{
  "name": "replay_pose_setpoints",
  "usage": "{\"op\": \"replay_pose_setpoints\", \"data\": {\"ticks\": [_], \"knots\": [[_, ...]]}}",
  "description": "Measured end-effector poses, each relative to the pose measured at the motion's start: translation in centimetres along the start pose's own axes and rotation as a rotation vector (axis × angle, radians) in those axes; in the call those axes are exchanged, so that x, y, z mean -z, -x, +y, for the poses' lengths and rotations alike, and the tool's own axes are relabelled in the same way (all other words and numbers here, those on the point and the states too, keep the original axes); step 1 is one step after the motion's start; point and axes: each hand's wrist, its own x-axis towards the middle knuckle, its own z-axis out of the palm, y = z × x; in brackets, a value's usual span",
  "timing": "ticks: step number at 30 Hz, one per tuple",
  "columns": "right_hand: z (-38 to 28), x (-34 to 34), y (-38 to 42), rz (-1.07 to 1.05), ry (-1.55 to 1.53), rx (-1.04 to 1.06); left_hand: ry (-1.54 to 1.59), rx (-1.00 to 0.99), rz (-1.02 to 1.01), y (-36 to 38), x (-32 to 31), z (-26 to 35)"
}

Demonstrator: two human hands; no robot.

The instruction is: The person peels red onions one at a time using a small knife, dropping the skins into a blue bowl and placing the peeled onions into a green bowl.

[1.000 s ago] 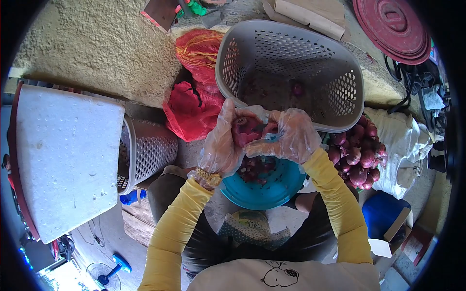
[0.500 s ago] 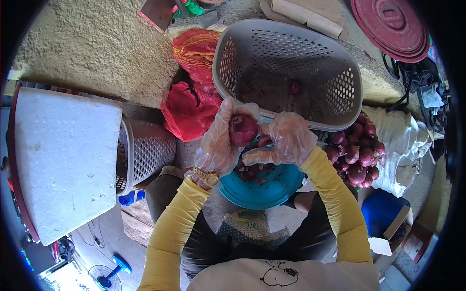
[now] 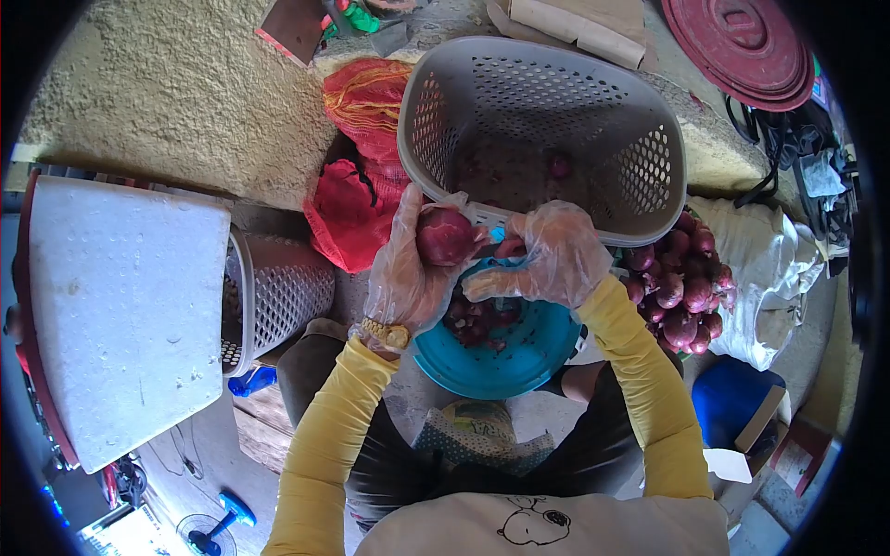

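My left hand [image 3: 399,278], in a clear plastic glove, grips a red onion [image 3: 443,237] whose smooth purple side faces up. Facing it, my gloved right hand [image 3: 556,252] has its fingers curled and its thumb stretched toward the onion. A small reddish bit shows at those fingers; whether it is peel or something else I cannot make out. Below both hands stands a teal basin [image 3: 501,375] with dark red onion skins [image 3: 471,326] in it. Just beyond the hands is a large grey perforated basket [image 3: 547,56], in which a red onion [image 3: 559,165] lies.
A heap of red onions [image 3: 681,292] lies at the right beside a white sack [image 3: 756,278]. Red mesh bags [image 3: 352,218] rest left of the basket. Further left are a second perforated basket [image 3: 292,287] and a white board-like panel [image 3: 130,306]. A red lid [image 3: 742,46] sits at upper right.
The onion in my left hand has turned, so its root or neck end no longer faces up. Both hands remain close together above the basin; the view has shifted slightly.
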Motion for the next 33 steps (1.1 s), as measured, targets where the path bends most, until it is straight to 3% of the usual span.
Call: {"op": "replay_pose_setpoints", "data": {"ticks": [3, 6, 8, 15, 17, 26, 33], "knots": [[0.1, -0.4, -0.1, 0.018, 0.039, -0.08, 0.021, 0.062, -0.058, -0.3, 0.5, -0.1], [0.2, -0.9, -0.2, 0.046, 0.048, -0.128, 0.081, 0.08, 0.044, -0.3, 0.3, -0.5], [-0.1, -0.9, -0.3, 0.08, 0.053, -0.123, -0.027, 0.028, -0.107, 0.1, 0.2, -0.6], [-0.3, 0.1, -0.5, 0.037, 0.025, -0.141, -0.407, -0.124, -0.207, 0.9, -1.0, -0.7], [0.0, 0.2, -0.4, 0.039, 0.041, -0.144, -0.234, -0.012, -0.237, -0.2, -0.1, -0.4], [-0.5, 1.3, -0.9, 0.137, -0.044, -0.275, -0.063, 0.0, -0.433, -0.8, 0.7, 0.2], [-0.1, 1.2, -1.3, 0.117, -0.126, -0.349, -0.096, 0.093, -0.336, 0.5, -0.7, 0.4]]}}
